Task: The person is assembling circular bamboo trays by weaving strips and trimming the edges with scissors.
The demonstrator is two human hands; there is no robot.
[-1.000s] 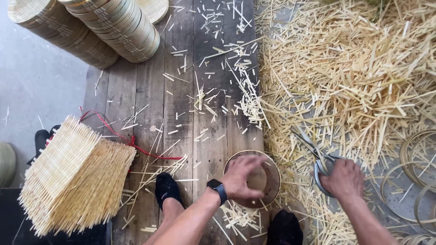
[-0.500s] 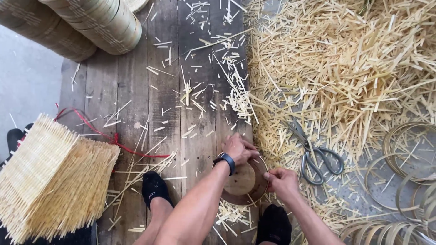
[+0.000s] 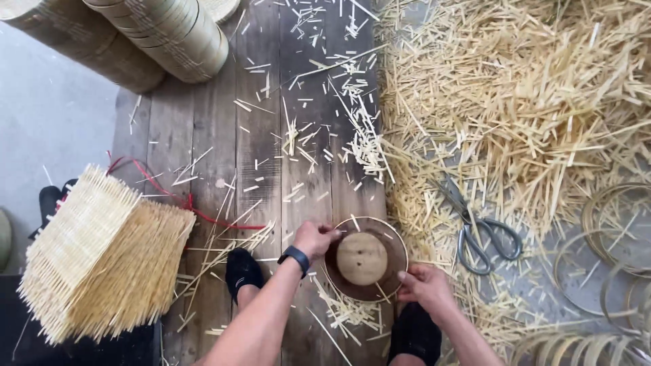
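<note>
Right hand (image 3: 426, 288) has released scissors (image 3: 480, 234) | both hands grip round frame (image 3: 365, 257), left hand (image 3: 315, 238) at rim | scissors beside it on floor.

Weathered wooden planks (image 3: 258, 135) run from twelve to six o'clock, dark-grained and littered with short pale bamboo splinters. At nine o'clock the boards end at a smooth grey concrete floor (image 3: 47, 129). From one to four o'clock a deep heap of bamboo offcuts (image 3: 529, 95) buries the ground, with grey floor showing through near five o'clock. Light is soft, even daylight, casting faint shadows.
</note>
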